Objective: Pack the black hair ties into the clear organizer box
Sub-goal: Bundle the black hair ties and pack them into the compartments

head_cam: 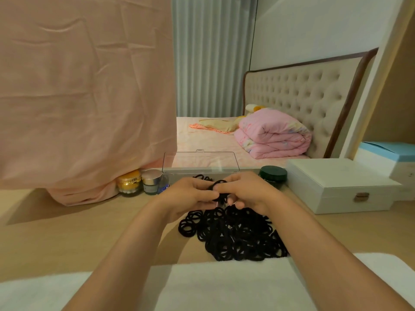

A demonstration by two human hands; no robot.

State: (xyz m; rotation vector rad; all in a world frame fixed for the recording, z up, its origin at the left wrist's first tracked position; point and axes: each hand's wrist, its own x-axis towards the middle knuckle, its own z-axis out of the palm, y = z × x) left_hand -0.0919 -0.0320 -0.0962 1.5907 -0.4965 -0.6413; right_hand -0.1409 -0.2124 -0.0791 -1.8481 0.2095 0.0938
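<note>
A large pile of black hair ties lies on the wooden table just in front of me. Above its far edge my left hand and my right hand meet, both pinching a small bunch of black hair ties between the fingertips. Right behind the hands stands the clear organizer box with its lid raised upright. A few black ties show inside it, mostly hidden by my hands.
Cosmetic jars stand left of the box: a gold one and a silver-capped one. A dark green jar and a white latched case sit on the right. Pink cloth hangs at left. A white towel covers the near edge.
</note>
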